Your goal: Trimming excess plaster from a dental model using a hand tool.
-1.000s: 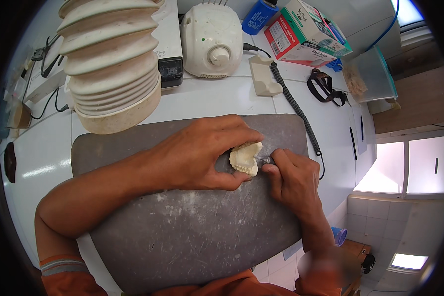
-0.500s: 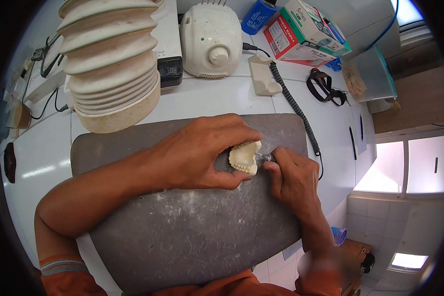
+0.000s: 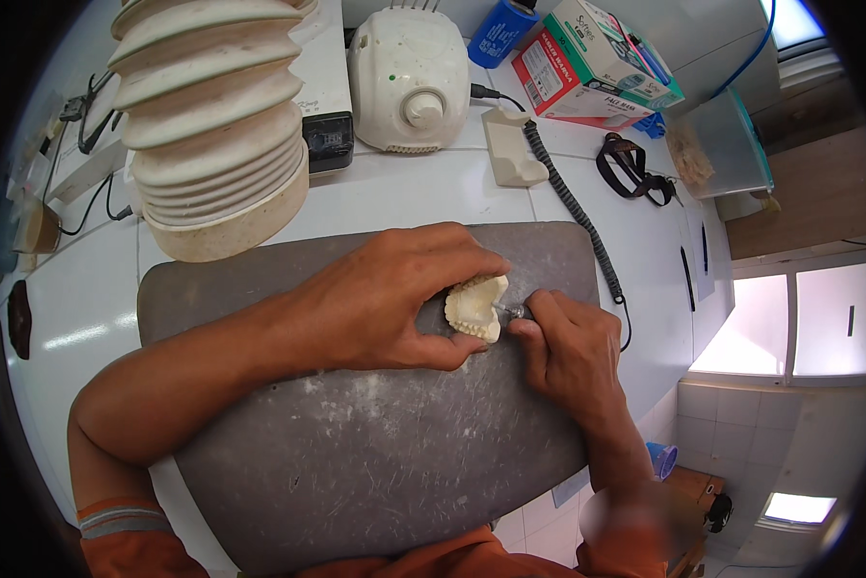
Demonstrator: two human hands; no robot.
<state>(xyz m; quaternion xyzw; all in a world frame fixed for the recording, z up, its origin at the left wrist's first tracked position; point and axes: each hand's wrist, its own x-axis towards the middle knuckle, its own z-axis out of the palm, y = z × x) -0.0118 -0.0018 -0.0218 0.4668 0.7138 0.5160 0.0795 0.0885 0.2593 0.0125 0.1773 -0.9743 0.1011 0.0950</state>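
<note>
My left hand [image 3: 416, 294] grips a cream plaster dental cast [image 3: 472, 310] between thumb and fingers, over the grey mat [image 3: 375, 453]. The row of teeth curves along the cast's left and lower sides. In my right hand [image 3: 573, 347] is a rotary handpiece [image 3: 518, 312], pinched by thumb and forefinger. Only its metal nose shows; the rest is hidden in the hand. Its thin bit points left and reaches the cast's inner hollow; whether it touches the plaster I cannot tell.
A ribbed white suction hose [image 3: 216, 125] hangs at the upper left. Behind the mat stand a white control box [image 3: 411, 82] and a handpiece rest [image 3: 512, 149]. A coiled black cord [image 3: 573, 197] runs down the right. Mask boxes [image 3: 592, 72] and dark straps [image 3: 633, 171] lie farther back.
The handpiece in my right hand has shifted slightly left, its bit deeper toward the cast's hollow. My left hand and the cast have barely moved.
</note>
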